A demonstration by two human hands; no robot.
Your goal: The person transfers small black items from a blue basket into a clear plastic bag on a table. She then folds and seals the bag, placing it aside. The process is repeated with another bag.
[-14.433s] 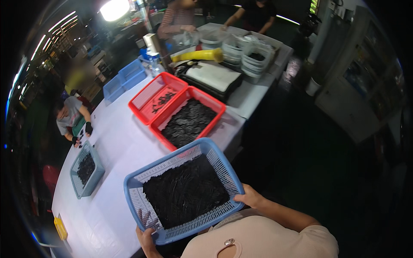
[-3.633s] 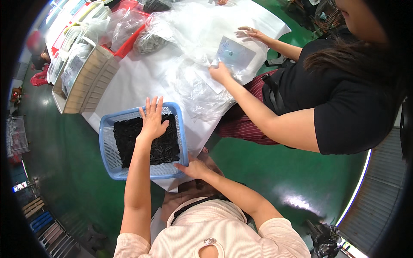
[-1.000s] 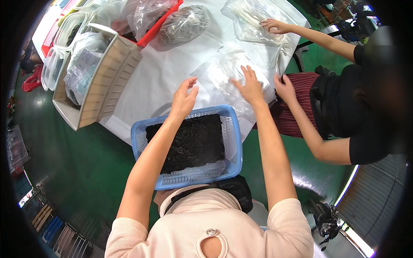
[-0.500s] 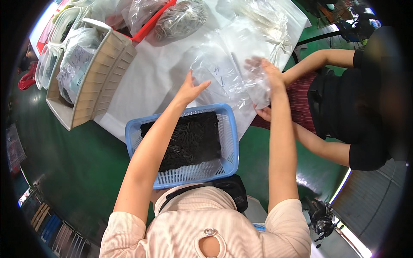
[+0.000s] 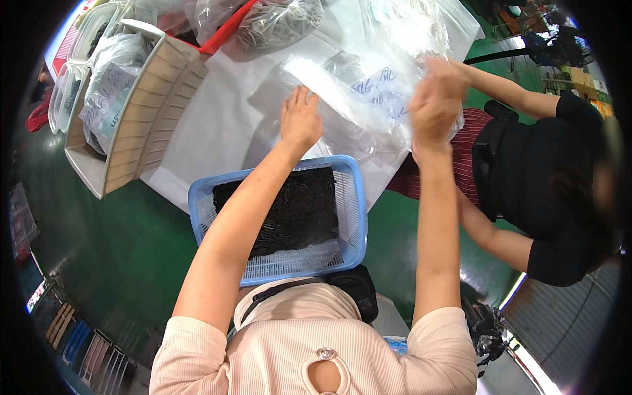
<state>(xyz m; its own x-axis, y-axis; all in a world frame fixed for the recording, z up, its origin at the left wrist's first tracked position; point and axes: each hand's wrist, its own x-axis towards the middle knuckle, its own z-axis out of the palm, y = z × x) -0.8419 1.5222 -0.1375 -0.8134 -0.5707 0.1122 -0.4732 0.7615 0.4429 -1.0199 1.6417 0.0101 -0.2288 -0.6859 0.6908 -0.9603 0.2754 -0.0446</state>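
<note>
A large clear plastic bag [image 5: 372, 99] with blue handwriting lies spread and creased over the white-covered table. My left hand [image 5: 301, 122] rests at its near left edge, palm down, fingers stretched out. My right hand [image 5: 438, 105] is at the bag's right side, smeared by motion; its fingers do not show clearly, so its grip is uncertain. Below my hands, against my waist, a blue plastic basket [image 5: 359, 217] holds a layer of small, thin black pieces [image 5: 296, 210]. My left forearm covers part of the basket.
A beige bin [image 5: 161, 108] with bagged items stands at the left, beside clear tubs [image 5: 60, 99]. A red tray [image 5: 227, 29] and a bag of grey pieces [image 5: 280, 23] sit at the back. At the right, a co-worker in black [image 5: 533, 178] reaches toward the table.
My right hand has moved up and right; the bag has shifted and folded, and more handwriting shows. My left hand has turned palm down and moved slightly right.
</note>
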